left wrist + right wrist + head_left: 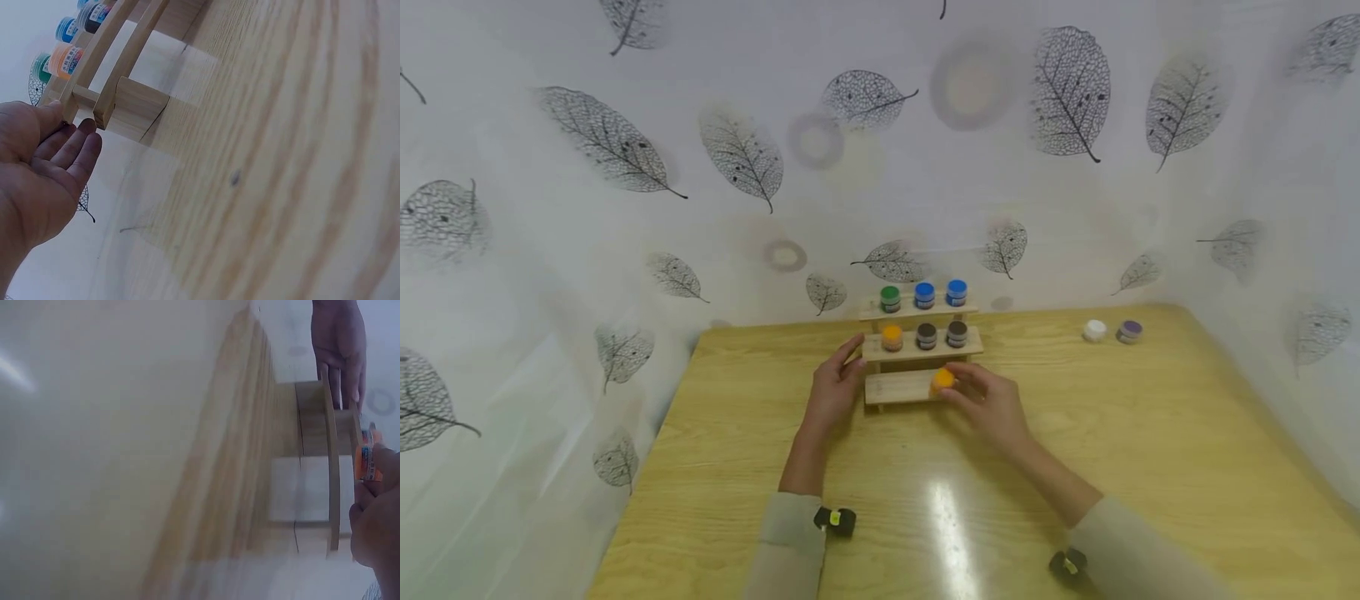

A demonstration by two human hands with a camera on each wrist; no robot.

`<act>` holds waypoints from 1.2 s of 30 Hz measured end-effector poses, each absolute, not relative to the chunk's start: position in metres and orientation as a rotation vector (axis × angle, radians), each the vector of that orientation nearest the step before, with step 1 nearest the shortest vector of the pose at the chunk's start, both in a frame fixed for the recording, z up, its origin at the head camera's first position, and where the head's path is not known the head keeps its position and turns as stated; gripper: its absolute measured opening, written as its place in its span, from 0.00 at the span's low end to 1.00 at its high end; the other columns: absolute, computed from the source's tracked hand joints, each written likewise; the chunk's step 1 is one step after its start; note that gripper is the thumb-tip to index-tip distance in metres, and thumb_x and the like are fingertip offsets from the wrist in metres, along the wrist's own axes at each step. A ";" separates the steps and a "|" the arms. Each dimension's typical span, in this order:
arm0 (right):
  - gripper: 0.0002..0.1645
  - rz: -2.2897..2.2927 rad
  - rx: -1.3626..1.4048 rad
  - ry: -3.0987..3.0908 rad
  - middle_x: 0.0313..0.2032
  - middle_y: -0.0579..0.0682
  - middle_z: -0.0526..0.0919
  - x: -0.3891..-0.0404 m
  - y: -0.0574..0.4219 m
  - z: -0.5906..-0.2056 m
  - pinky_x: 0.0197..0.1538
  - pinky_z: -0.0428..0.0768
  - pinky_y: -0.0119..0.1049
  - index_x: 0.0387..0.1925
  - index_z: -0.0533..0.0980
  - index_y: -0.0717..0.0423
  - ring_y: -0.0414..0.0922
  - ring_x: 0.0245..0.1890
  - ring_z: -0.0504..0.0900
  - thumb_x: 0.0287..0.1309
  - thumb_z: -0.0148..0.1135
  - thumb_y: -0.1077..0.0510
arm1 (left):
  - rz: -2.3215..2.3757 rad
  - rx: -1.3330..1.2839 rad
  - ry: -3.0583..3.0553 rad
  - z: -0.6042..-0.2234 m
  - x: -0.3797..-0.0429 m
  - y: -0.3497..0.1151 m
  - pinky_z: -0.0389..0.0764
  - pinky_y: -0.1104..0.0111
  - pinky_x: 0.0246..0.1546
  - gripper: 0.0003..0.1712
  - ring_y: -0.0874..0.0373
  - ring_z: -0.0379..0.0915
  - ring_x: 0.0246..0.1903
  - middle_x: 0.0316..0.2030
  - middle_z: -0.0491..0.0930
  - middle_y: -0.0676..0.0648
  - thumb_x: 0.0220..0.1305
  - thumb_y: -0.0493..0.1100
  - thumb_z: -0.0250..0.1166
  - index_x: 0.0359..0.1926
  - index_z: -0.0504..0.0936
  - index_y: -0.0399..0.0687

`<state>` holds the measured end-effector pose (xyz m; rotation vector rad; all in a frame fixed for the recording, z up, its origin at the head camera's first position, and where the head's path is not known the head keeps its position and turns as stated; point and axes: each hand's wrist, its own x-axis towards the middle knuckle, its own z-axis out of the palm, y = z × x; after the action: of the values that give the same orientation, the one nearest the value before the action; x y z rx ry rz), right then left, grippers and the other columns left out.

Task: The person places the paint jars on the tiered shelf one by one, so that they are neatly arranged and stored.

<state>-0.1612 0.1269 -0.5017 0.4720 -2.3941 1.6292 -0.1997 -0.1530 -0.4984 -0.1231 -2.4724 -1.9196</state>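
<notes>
A three-tier wooden rack [895,388] stands on the table, with small paint jars on its upper tiers. My left hand [835,392] holds the rack's left end, thumb and fingertips against the shelf ends in the left wrist view. Between thumb and fingers, my right hand [996,408] pinches an orange paint jar [943,381] at the right part of the lowest tier. Whether the jar's base touches the wood I cannot tell. The middle tier bears another orange jar [892,337] and two dark jars [927,336]. On top are a green jar [890,299] and two blue jars [925,295].
A white-lidded jar [1094,331] and a purple-lidded jar [1129,332] stand at the table's back right. Behind the rack hangs a pale curtain [880,183] with a leaf print. The wooden table [722,467] spreads out around both arms.
</notes>
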 end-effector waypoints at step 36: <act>0.28 1.582 0.460 -2.515 0.56 0.54 0.89 -0.177 0.088 -0.504 0.59 0.87 0.42 0.60 0.82 0.56 0.51 0.56 0.88 0.60 0.79 0.58 | -1.882 -0.111 -2.489 -0.499 -0.202 -0.151 0.78 0.58 0.69 0.28 0.50 0.74 0.69 0.77 0.68 0.51 0.82 0.41 0.59 0.78 0.71 0.57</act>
<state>-0.1769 0.0884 -0.5042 0.4602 -2.5147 1.5821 -0.2019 -0.1505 -0.4990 -0.1106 -2.4892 -1.8816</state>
